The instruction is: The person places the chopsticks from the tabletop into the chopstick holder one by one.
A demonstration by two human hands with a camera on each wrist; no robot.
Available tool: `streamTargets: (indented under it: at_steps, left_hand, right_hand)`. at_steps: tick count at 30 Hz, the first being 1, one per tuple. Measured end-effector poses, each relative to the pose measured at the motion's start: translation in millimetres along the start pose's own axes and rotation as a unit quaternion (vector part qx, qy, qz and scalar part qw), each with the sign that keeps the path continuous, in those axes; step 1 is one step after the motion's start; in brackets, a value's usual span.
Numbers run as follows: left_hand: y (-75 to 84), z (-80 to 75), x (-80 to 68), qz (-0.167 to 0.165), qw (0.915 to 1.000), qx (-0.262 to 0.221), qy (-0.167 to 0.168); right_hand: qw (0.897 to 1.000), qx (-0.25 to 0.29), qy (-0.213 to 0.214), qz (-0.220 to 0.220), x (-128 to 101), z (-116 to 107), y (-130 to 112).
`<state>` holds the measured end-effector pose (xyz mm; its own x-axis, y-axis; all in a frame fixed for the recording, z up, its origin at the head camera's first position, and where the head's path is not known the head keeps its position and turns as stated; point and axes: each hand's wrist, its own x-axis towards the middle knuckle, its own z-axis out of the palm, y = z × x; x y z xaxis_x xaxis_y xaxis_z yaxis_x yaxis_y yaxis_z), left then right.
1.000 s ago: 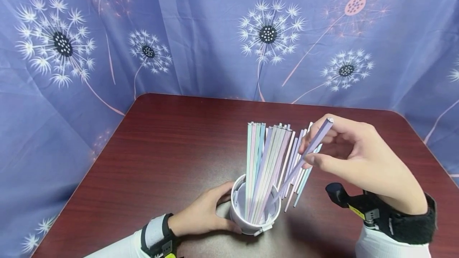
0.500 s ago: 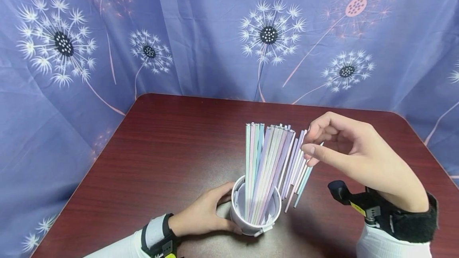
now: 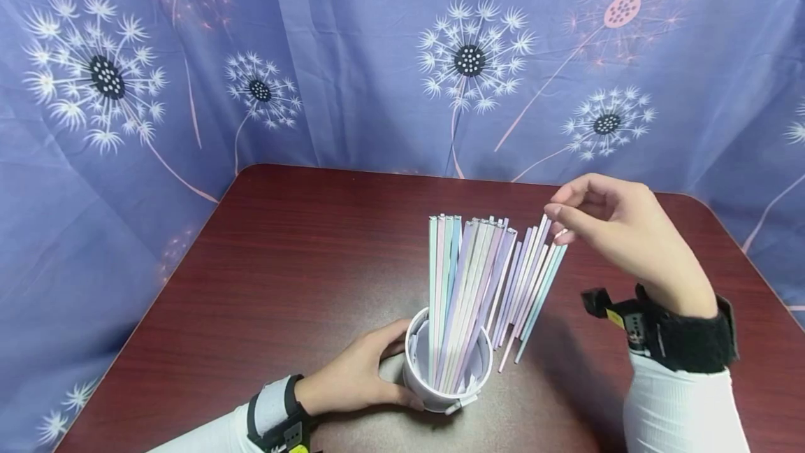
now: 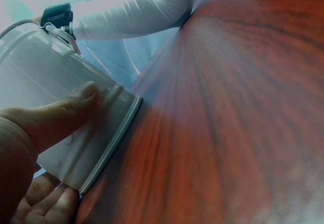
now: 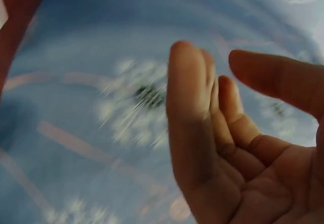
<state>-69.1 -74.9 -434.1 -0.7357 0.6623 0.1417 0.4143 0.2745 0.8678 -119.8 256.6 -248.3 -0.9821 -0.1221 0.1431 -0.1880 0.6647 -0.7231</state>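
Observation:
My left hand (image 3: 358,376) grips the side of a small white bucket (image 3: 418,382), which stands on the table. In the left wrist view its thumb lies along the bucket wall (image 4: 101,113), with fingers curled near the base. A bundle of thin pastel sticks (image 3: 468,285), green, pink, blue and purple, stands upright in the bucket. More loose pastel sticks (image 3: 534,292) lie on the table just right of the bucket. Over their far ends hovers my right hand (image 3: 610,229), thumb and fingertips apart. In the right wrist view nothing shows between its fingers (image 5: 190,97).
The dark red wooden table (image 3: 302,250) reaches back to a blue curtain (image 3: 371,54) printed with dandelions. Curtain also hangs along the left side. A black strap with a small camera (image 3: 660,327) sits on the right wrist.
A purple stick held by my right hand was released into the bucket, joining the bundle. The right hand then moved away, right and toward the far ends of the loose sticks. My left hand stayed put.

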Motion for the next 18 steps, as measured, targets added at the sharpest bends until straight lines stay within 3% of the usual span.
streamTargets:
  at_steps: [4,10,13,18]
  left_hand:
    - [-0.3,-0.1,0.2,0.001,1.0,0.0,0.0]
    - [-0.2,-0.5,0.5,-0.008,0.9999,0.01,0.0]
    - [-0.3,-0.4,0.5,-0.009,0.9999,0.009,-0.001]
    - [-0.5,-0.4,0.1,-0.013,0.9999,0.002,-0.003]
  right_hand:
    - [0.995,-0.096,0.01,0.039,19.1,-1.3,32.3]
    - [0.979,-0.193,-0.042,0.048,40.6,0.6,76.0]
    - [0.975,-0.193,-0.09,0.07,46.7,3.8,92.9]
    - [0.964,-0.133,-0.17,0.155,51.2,11.8,124.8]
